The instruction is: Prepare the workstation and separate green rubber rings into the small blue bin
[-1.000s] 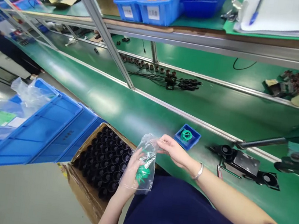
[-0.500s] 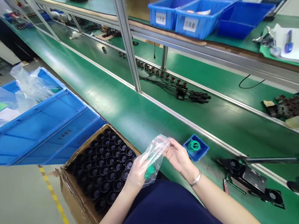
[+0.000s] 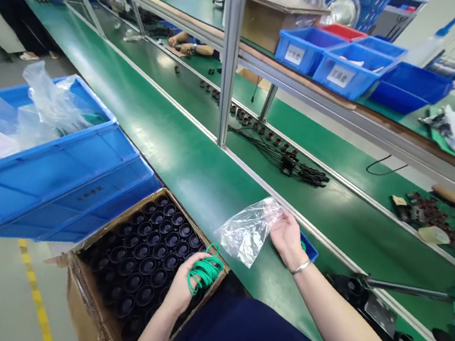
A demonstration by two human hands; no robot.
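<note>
Coiled green wire is gripped in my left hand, which hangs over the near edge of the carton. My right hand pinches the top of a clear plastic bag above the green bench; the bag looks limp, with no green in it. Behind my right wrist, a small blue bin is mostly hidden, with a bit of green showing inside. Below and left of my hands stands the cardboard carton, holding rows of round black cups.
Blue crates with plastic bags stand at left. A metal post rises from the bench. Blue bins sit on the upper shelf. Black cables lie beyond the rail. A co-worker's hands work at the far side.
The green wire has come out of the bag and is now in my left hand, lower and to the left. My right hand has carried the bag rightward. The camera view has shifted.
</note>
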